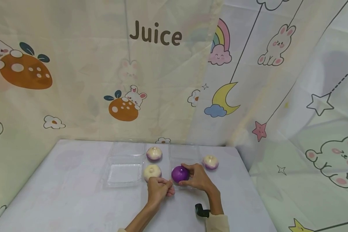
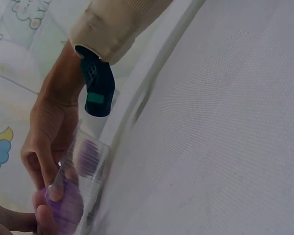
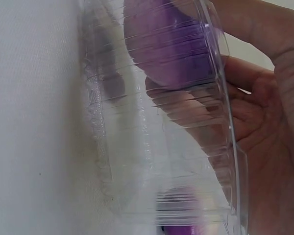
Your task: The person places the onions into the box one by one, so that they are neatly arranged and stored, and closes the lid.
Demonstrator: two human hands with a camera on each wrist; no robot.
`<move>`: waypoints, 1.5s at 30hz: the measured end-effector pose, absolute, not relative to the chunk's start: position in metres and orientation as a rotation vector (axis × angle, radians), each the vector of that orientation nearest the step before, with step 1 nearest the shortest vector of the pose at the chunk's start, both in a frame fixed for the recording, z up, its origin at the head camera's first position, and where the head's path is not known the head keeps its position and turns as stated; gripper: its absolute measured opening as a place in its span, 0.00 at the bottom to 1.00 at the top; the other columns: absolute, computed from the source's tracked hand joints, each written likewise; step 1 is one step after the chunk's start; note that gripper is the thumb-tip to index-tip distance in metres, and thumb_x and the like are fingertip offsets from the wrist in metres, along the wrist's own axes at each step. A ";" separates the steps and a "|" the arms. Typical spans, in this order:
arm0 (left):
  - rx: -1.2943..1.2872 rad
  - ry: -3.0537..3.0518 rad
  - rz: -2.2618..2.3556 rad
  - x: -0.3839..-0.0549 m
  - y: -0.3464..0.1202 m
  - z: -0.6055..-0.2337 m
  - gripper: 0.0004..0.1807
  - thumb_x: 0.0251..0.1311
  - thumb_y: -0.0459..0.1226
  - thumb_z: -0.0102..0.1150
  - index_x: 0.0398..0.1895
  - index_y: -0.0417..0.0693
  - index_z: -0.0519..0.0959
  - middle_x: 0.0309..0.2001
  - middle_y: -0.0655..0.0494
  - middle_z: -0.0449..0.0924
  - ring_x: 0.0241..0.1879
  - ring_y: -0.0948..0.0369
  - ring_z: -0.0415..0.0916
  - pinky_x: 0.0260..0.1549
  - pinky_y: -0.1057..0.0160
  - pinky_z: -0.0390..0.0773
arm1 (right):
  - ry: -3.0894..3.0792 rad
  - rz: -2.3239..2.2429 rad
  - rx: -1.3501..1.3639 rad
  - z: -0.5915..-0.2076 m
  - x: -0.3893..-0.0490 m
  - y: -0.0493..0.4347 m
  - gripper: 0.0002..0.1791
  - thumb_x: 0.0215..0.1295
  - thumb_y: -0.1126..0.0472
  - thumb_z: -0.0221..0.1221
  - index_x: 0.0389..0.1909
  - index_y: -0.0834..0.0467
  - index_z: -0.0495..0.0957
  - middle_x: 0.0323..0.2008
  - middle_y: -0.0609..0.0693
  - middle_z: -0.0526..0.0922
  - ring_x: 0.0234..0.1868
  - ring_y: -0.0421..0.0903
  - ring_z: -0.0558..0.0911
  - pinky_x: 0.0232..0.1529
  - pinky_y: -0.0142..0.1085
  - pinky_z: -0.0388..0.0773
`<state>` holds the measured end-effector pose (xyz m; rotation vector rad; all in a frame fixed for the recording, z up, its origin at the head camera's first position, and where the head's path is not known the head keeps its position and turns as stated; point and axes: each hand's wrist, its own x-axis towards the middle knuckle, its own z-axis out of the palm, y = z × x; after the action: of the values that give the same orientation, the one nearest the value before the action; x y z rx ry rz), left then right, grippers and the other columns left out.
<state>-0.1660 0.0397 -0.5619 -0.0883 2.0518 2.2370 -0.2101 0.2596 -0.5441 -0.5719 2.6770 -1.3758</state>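
Note:
My right hand holds a glossy purple onion between thumb and fingers, inside the near half of the right clear plastic container. In the right wrist view the onion shows through the ribbed container wall. My left hand pinches that container's near left edge; in the left wrist view its fingertips overlap the plastic beside the onion. Just beyond the left hand sits a cream onion with a small nub on top, its lower part purplish.
Another cream-and-purple onion sits farther back between the two containers. One more onion lies right of the right container. A second clear container stands open on the left. Printed curtains hang behind the white table.

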 end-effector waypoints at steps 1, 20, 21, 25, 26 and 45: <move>-0.086 2.050 2.240 -0.166 0.040 -0.562 0.10 0.69 0.27 0.69 0.34 0.23 0.87 0.22 0.38 0.89 0.17 0.63 0.86 0.20 0.63 0.91 | 2.679 -1.368 -0.574 -0.544 -0.210 0.260 0.47 0.53 0.56 0.85 0.69 0.74 0.76 0.67 0.67 0.83 0.65 0.60 0.87 0.64 0.48 0.88; -0.081 2.020 2.225 -0.168 0.038 -0.563 0.12 0.70 0.29 0.69 0.34 0.22 0.86 0.22 0.41 0.89 0.18 0.63 0.86 0.22 0.64 0.91 | 2.670 -1.287 -0.607 -0.546 -0.213 0.262 0.46 0.53 0.57 0.84 0.70 0.72 0.77 0.65 0.65 0.85 0.64 0.57 0.88 0.64 0.48 0.89; -0.079 2.018 2.226 -0.168 0.038 -0.563 0.12 0.70 0.29 0.69 0.34 0.22 0.86 0.22 0.41 0.89 0.18 0.63 0.86 0.22 0.64 0.91 | 2.671 -1.282 -0.608 -0.546 -0.213 0.262 0.46 0.53 0.57 0.84 0.70 0.72 0.77 0.65 0.64 0.86 0.64 0.56 0.88 0.64 0.48 0.90; -0.079 2.017 2.228 -0.168 0.038 -0.563 0.12 0.70 0.29 0.69 0.34 0.23 0.86 0.22 0.40 0.89 0.18 0.63 0.87 0.22 0.64 0.91 | 2.672 -1.271 -0.610 -0.546 -0.214 0.262 0.45 0.53 0.57 0.84 0.70 0.71 0.78 0.65 0.63 0.86 0.63 0.54 0.89 0.63 0.45 0.90; -0.080 2.016 2.228 -0.168 0.038 -0.563 0.11 0.70 0.29 0.69 0.34 0.23 0.86 0.22 0.40 0.89 0.18 0.63 0.87 0.22 0.64 0.91 | 2.673 -1.269 -0.612 -0.546 -0.214 0.262 0.45 0.53 0.57 0.84 0.70 0.71 0.78 0.65 0.63 0.86 0.63 0.54 0.89 0.63 0.45 0.90; -0.069 1.999 2.246 -0.166 0.037 -0.561 0.13 0.70 0.30 0.70 0.34 0.22 0.86 0.23 0.39 0.89 0.18 0.63 0.86 0.21 0.65 0.91 | 2.636 -1.250 -0.604 -0.543 -0.217 0.263 0.46 0.53 0.59 0.85 0.71 0.72 0.77 0.65 0.65 0.86 0.63 0.56 0.88 0.65 0.48 0.89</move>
<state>-0.1662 0.0371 -0.5613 -0.0693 1.9990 2.2456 -0.2168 0.2629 -0.5425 -0.6038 2.6360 -1.2504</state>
